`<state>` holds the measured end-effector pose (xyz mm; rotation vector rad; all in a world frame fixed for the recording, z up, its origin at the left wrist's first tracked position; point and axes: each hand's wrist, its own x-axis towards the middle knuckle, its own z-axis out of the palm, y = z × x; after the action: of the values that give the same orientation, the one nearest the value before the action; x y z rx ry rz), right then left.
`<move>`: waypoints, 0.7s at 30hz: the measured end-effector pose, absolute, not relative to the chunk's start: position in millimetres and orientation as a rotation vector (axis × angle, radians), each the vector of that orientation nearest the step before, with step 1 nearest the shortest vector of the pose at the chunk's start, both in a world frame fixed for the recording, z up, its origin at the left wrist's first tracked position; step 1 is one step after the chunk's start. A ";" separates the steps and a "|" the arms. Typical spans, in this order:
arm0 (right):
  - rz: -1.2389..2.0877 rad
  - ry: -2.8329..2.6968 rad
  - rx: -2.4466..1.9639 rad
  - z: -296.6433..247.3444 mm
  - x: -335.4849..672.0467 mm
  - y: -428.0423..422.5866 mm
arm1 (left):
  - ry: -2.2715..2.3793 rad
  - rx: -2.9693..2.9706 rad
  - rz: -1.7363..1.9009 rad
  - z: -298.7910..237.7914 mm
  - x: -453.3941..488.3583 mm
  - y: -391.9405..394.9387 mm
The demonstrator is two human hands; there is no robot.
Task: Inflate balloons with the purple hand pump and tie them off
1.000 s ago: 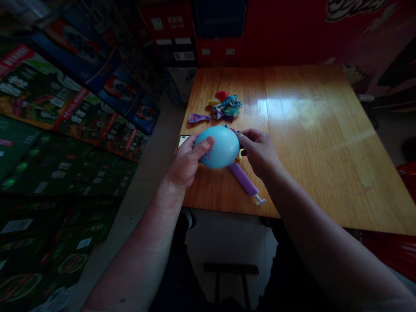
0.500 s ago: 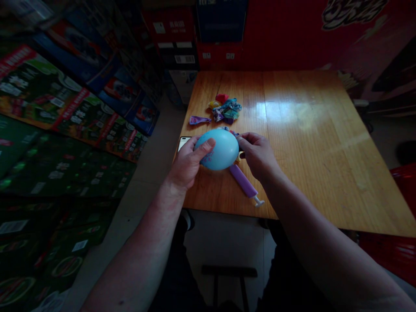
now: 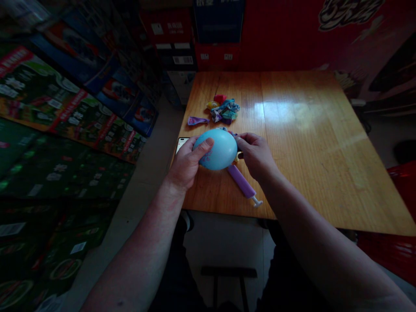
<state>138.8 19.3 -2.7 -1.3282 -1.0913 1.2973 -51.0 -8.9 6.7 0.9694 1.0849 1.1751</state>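
Light-blue balloon, inflated, is being held over the near left part of the wooden table. Its left side is being gripped by the left hand, thumb laid across it, other fingers mostly hidden. Its right end is being pinched between thumb and fingers of the right hand; neck is being hidden. Purple pump is being supported by the table, nearer the front edge. Phone is being partly covered by the left hand. Limp balloons are being seen heaped beyond.
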 end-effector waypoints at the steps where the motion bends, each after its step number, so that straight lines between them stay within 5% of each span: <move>1: 1.296 -1.092 -1.327 -3.0 139.0 19.6 | 1.088 0.968 1.176 6.5 -50.8 -8.8; 21: 1.317 -1.039 -1.350 -15.7 134.6 25.7 | 1.083 0.964 1.184 0.3 -47.6 -8.1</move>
<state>134.6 25.7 -15.7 -1.3498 -1.0389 1.3169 -47.6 -8.1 0.3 0.9637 1.0831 1.1842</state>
